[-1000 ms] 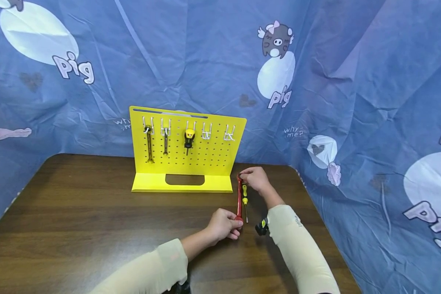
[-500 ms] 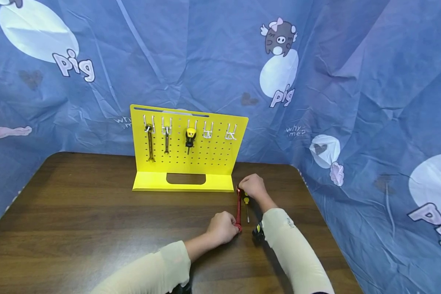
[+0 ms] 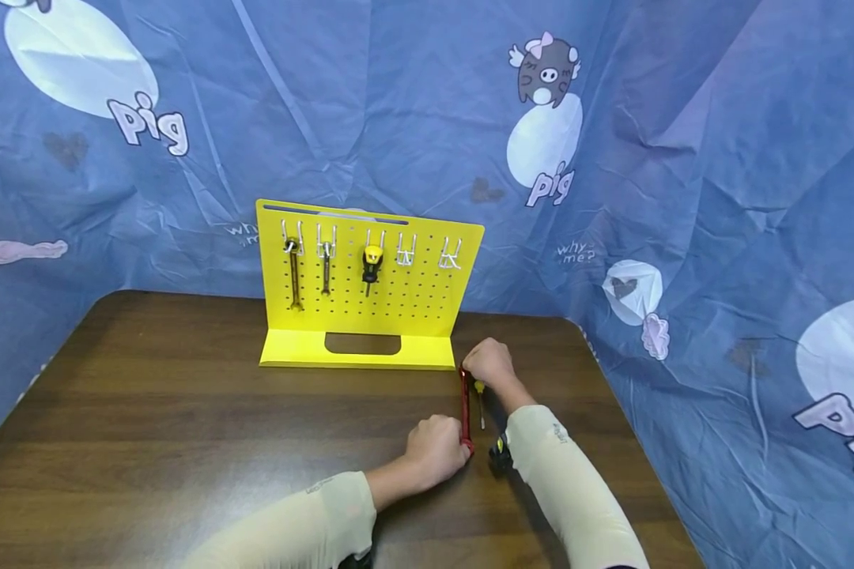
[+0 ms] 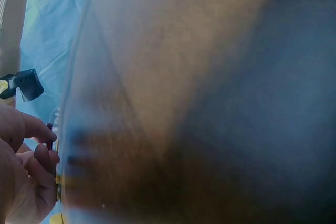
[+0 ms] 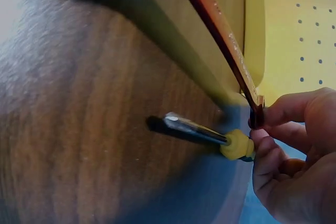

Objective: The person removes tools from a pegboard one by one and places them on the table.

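Observation:
A long red wrench (image 3: 466,407) stretches between the two hands at the right of the table, pointing away from the person. Its near end is pinched by my left hand (image 3: 437,452), while thumb and fingers of my right hand (image 3: 489,363) pinch the far end. The right wrist view shows that grip closely, with the wrench (image 5: 231,45) raised above the wood. Beside it lies a screwdriver (image 3: 481,405) with a yellow and black handle, partly hidden by the right hand. In the left wrist view, the left hand (image 4: 31,177) is only partly visible.
Behind the hands stands a yellow pegboard (image 3: 427,304). Two smaller wrenches, a long one (image 3: 295,276) and a short one (image 3: 326,273), hang there beside a stubby screwdriver (image 3: 372,265). Two white hooks (image 3: 450,254) at its right bear nothing. Blue cloth (image 3: 398,95) surrounds the table.
Both hands have drawn slightly nearer the person with the wrench. The right hand now hides most of the screwdriver's handle, and the left hand's fingers are turned more out of sight.

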The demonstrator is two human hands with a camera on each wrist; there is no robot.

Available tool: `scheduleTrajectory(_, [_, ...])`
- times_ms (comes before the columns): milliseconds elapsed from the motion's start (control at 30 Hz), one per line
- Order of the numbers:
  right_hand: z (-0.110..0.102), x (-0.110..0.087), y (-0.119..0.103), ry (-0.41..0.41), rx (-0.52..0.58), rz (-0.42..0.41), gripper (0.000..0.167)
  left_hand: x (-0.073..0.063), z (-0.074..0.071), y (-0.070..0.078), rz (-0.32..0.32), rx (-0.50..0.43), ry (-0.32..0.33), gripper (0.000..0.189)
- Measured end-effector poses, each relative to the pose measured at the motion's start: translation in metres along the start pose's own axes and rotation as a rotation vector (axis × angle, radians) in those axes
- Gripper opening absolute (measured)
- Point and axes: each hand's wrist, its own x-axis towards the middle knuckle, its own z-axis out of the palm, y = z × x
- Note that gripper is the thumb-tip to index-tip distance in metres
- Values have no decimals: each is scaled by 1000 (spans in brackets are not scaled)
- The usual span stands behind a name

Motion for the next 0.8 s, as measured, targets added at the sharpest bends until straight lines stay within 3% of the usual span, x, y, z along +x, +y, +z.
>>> scheduleTrajectory(167, [4, -1, -3, 2, -30, 12, 32, -2, 2, 2, 16, 57, 16, 42])
scheduleTrajectory(467, [10, -2, -4, -30, -41, 140, 30, -4, 6, 1, 43, 46, 35, 41])
scheduleTrajectory(800, [10, -2, -7, -3, -24, 146, 37, -2, 9, -2, 54, 47, 39, 37])
